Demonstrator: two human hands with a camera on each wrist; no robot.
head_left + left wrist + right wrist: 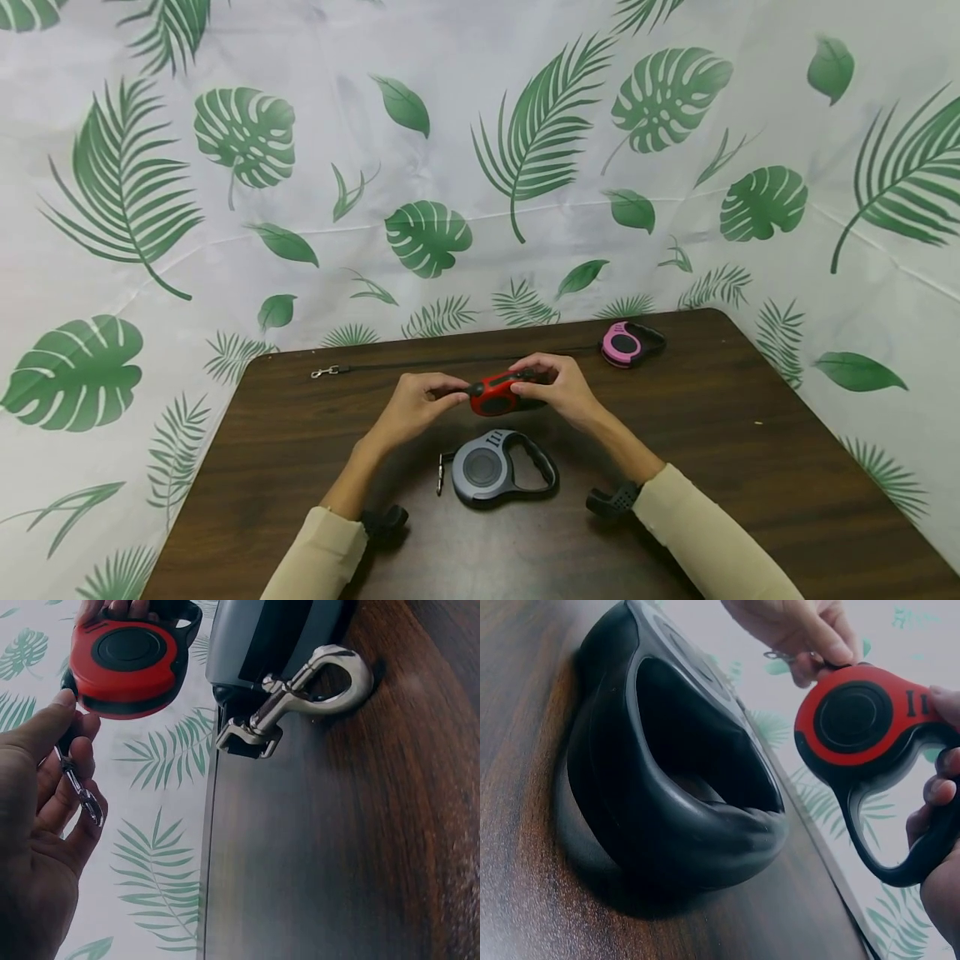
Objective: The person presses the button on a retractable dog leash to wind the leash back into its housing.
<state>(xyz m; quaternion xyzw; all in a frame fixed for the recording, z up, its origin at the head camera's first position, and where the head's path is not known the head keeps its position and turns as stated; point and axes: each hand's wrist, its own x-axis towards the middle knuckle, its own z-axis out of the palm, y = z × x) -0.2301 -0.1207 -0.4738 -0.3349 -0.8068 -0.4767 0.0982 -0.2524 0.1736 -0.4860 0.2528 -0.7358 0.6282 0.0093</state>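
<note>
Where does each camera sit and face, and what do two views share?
Head: on the head, facing forward and down at the table and leafy backdrop; left hand, right hand and forearms show.
Left wrist: on that wrist, looking past its hand at the red leash and grey leash; right fingers show.
Right wrist: on that wrist, facing the grey leash's handle and red leash; both hands partly show.
Both wrist views share the red leash.

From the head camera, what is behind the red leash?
Beyond the red leash, a black cord runs across the tabletop to the pink leash, with the leaf-print backdrop farther back. Anything directly behind the red leash and the right hand is covered.
</note>
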